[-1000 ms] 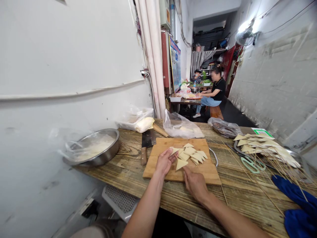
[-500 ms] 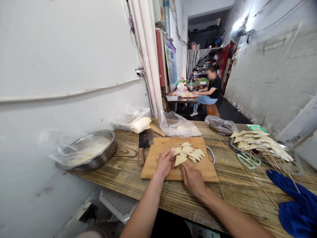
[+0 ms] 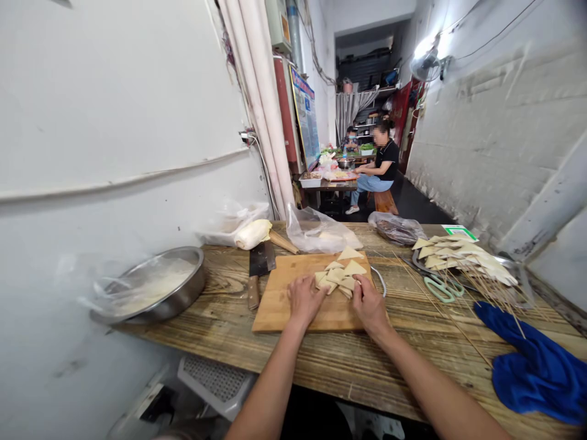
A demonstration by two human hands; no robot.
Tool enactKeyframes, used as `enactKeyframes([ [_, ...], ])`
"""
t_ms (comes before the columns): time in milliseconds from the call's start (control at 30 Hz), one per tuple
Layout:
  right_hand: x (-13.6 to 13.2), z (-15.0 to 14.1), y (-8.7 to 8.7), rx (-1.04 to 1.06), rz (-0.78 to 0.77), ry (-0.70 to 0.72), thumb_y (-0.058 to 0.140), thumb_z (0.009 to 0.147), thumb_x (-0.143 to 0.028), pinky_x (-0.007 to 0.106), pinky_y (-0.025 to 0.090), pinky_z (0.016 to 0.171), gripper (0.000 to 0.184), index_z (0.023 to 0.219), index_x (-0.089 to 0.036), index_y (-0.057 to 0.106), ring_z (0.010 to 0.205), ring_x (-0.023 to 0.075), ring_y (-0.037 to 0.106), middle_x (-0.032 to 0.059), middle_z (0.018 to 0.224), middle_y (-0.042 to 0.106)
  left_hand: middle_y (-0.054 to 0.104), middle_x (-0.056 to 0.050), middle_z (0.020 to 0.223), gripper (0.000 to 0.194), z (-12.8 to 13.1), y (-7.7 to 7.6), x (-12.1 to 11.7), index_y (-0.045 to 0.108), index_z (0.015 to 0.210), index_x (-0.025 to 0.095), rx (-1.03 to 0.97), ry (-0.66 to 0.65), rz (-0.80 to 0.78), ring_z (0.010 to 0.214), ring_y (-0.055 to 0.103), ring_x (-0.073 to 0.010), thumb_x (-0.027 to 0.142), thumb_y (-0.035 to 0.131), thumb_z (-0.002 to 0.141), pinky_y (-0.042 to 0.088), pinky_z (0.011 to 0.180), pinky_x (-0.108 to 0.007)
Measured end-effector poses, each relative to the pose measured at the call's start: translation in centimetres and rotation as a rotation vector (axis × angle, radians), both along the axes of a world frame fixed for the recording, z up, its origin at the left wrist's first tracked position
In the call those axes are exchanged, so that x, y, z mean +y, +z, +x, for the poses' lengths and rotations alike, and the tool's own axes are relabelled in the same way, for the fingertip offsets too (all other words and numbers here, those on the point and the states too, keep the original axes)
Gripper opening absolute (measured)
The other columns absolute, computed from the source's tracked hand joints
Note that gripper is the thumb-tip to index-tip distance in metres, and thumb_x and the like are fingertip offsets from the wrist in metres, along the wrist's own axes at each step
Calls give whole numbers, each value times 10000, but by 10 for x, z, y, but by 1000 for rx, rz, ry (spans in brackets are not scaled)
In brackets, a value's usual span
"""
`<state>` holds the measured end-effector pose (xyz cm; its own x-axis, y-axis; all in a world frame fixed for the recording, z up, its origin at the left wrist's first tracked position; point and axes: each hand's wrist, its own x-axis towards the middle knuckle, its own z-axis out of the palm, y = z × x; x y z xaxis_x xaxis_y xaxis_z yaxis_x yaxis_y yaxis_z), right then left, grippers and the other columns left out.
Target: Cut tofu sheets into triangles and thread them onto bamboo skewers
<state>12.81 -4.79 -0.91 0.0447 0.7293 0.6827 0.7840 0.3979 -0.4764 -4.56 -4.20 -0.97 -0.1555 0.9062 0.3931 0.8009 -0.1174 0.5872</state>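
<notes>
A small pile of pale triangular slices, like sheets of tofu [image 3: 334, 276], lies on the wooden cutting board [image 3: 275, 305]. My left hand [image 3: 305, 299] rests at the pile's left edge, its fingers apart and its thumb against the nearest slices. At the right of the pile, my right hand [image 3: 369, 305] is closed in a pinch. Beyond its fingertips two triangular slices [image 3: 351, 253] stand out in a row, apparently on a thin bamboo skewer that is mostly hidden. A cleaver [image 3: 261, 260] lies left of the board.
Left stands a steel basin [image 3: 192, 284] with a plastic bag in it. Skewered triangles [image 3: 463, 260] are heaped at right, near green-handled scissors [image 3: 443, 288] and a blue cloth [image 3: 532, 366]. A whitish vegetable [image 3: 253, 234] and plastic bags [image 3: 321, 229] lie behind. A co-worker [image 3: 385, 162] sits farther back.
My left hand has let go of the triangle it held and moved to the pile's left edge. My right hand has shifted right, with two slices now beyond its fingertips. The view has turned slightly.
</notes>
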Motion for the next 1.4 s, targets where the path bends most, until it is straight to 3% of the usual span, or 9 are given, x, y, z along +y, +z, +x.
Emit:
enactKeyframes([
  [133,-2,0,0,-9,-29,-1,338,869,-240,269,481,627,328,1037,-135,599,674,177,649,85,881,700,574,-112,1051,542,14,4,-1,620,1064,242,143,-18,-37,1011,481,-287,513,677,598,336,876,-413],
  [367,-6,-1,4,-18,-72,-6,351,864,-233,242,442,541,318,1033,-145,606,585,170,640,70,790,709,649,-93,864,244,-12,13,9,683,827,205,0,-378,-60,852,569,-209,398,544,774,397,818,-318],
  [467,-7,-1,2,-14,-76,20,360,860,-219,233,434,540,303,1027,-155,605,596,165,642,67,808,709,672,-77,809,230,-27,13,10,679,787,207,-337,-369,-54,825,600,-211,404,564,757,435,802,-324],
  [567,-9,-4,-1,-39,-93,57,356,860,-210,235,430,532,305,1032,-153,601,576,166,639,68,784,708,644,-45,636,241,-37,7,11,640,778,172,-843,-185,-104,654,626,-199,401,571,752,493,667,-333],
  [667,-16,-10,-4,-98,-121,137,349,871,-214,232,433,544,307,1045,-153,595,580,166,639,70,763,705,658,-41,716,182,-40,1,13,598,793,150,-1301,-193,-94,734,648,-184,326,607,746,504,729,-335],
  [900,-30,-21,-5,-261,-212,337,350,871,-194,239,428,567,297,1046,-163,587,612,173,638,71,749,697,659,-96,825,147,-42,-2,22,586,841,130,-1746,-157,-63,810,640,-168,266,535,819,493,823,-346],
  [1100,-30,-22,-4,-295,-290,382,341,877,-201,236,423,585,289,1029,-164,584,640,172,638,64,739,690,631,-74,801,96,-45,2,20,597,841,108,-1764,-168,-89,741,622,-110,181,553,797,505,741,-215],
  [1233,-28,-22,-7,-251,-283,400,332,883,-209,243,435,610,299,1029,-162,589,670,175,644,70,782,694,626,-109,996,492,-46,4,13,485,1151,137,-1705,-248,-151,946,607,-146,-20,566,693,463,866,-246],
  [1400,-28,-21,-10,-216,-258,410,335,880,-209,242,451,639,300,1031,-159,589,705,170,648,70,829,698,601,-76,1121,765,-50,-2,10,288,1317,262,-1420,-292,-90,1031,567,-117,40,637,673,386,951,-256],
])
